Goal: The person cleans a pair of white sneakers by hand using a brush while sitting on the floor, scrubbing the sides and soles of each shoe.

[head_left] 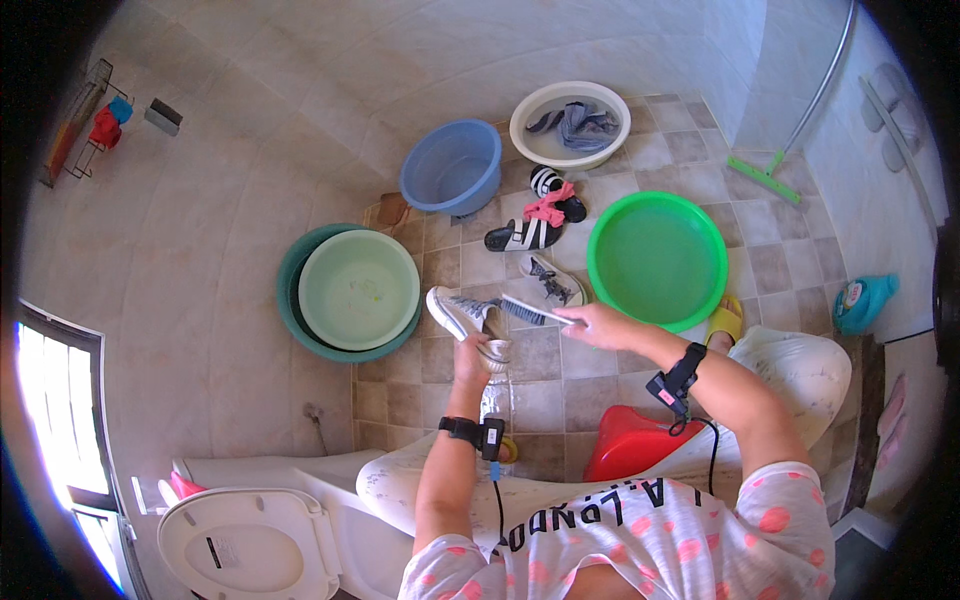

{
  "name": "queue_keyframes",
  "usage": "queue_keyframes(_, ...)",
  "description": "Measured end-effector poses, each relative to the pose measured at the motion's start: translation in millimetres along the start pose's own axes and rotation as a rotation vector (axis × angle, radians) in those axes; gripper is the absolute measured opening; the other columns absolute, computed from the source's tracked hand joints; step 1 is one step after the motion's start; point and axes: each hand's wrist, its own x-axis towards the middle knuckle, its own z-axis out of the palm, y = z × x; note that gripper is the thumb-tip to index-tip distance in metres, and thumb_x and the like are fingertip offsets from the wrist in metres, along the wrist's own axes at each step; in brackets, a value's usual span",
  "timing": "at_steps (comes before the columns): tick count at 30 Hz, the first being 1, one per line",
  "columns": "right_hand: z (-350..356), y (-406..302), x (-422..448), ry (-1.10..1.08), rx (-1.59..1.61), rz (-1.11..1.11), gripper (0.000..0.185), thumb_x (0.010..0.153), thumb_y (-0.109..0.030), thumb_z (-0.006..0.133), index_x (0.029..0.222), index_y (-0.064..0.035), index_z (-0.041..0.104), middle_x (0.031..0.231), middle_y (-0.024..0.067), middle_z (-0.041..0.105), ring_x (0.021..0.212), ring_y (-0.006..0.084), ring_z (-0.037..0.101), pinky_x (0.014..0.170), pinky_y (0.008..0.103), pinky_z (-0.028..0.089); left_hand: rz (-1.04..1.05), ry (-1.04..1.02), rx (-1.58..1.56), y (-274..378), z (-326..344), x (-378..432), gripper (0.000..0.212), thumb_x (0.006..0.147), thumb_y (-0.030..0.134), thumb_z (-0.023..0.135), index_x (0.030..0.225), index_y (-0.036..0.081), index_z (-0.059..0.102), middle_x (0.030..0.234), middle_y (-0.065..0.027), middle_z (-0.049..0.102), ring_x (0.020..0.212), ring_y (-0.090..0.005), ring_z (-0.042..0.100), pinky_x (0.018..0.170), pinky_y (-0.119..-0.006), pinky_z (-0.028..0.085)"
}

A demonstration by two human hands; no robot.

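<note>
My left hand grips a white sneaker with grey laces by its heel end, holding it above the tiled floor. In my right hand is a scrub brush with a pale handle and dark bristles. The bristles are close to the sneaker's opening; whether they touch it I cannot tell. A second sneaker, grey-laced with a white sole, lies on the floor just beyond the brush. Right of it stands a bright green basin holding cloudy water.
A pale green basin sits inside a teal one at left. Farther off are a blue basin, a white basin with wet cloth, and striped sandals. A detergent bottle, squeegee, red stool and toilet surround me.
</note>
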Motion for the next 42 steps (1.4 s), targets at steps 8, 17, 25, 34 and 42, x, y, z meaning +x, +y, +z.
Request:
queue_keyframes(8,28,13,44,0.272,0.265,0.329,0.035,0.065,-0.035,0.079,0.073,-0.0056,0.063,0.06,0.0014,0.057,0.052,0.0096,0.051,0.049,0.027,0.041,-0.263,-0.168,-0.184,-4,35,-18,0.03,0.076,0.013,0.047,0.102,0.0,0.054,0.086,-0.0125,0.061,0.074,-0.0278,0.061,0.071,-0.04,0.052)
queue_keyframes(17,51,1,71,0.406,0.339,0.379,0.03,0.065,-0.024,0.068,0.067,0.0045,0.06,0.059,0.0158,0.059,0.052,0.023,0.056,0.051,0.038,0.043,-0.15,-0.204,-0.09,2,55,-42,0.026,0.073,0.011,0.051,0.097,0.001,0.055,0.083,-0.0088,0.061,0.071,-0.0243,0.061,0.068,-0.037,0.052)
queue_keyframes(25,43,0,64,0.383,0.117,0.327,0.031,0.074,-0.026,0.065,0.087,0.002,0.064,0.069,0.0131,0.063,0.059,0.0211,0.059,0.056,0.0365,0.045,-0.162,-0.275,-0.071,8,62,-38,0.035,0.08,0.006,0.05,0.115,0.003,0.048,0.099,-0.0075,0.058,0.085,-0.0204,0.059,0.074,-0.035,0.052)
queue_keyframes(34,-6,-46,0,0.064,0.11,0.104,0.035,0.094,-0.024,0.046,0.129,-0.0173,0.051,0.061,-0.0012,0.047,0.048,0.0085,0.041,0.045,0.0281,0.038,-0.035,-0.233,-0.031,14,49,-34,0.042,0.096,0.03,0.043,0.128,0.003,0.04,0.116,-0.0103,0.055,0.102,-0.0218,0.056,0.084,-0.038,0.05)
queue_keyframes(42,13,-43,12,-0.329,0.021,0.298,0.034,0.091,-0.023,0.045,0.124,-0.0181,0.055,0.057,0.0056,0.052,0.044,0.0169,0.049,0.041,0.0332,0.039,0.192,-0.174,0.16,9,54,-42,0.04,0.094,0.025,0.048,0.126,0.002,0.04,0.117,-0.0103,0.054,0.1,-0.0197,0.057,0.083,-0.035,0.048)
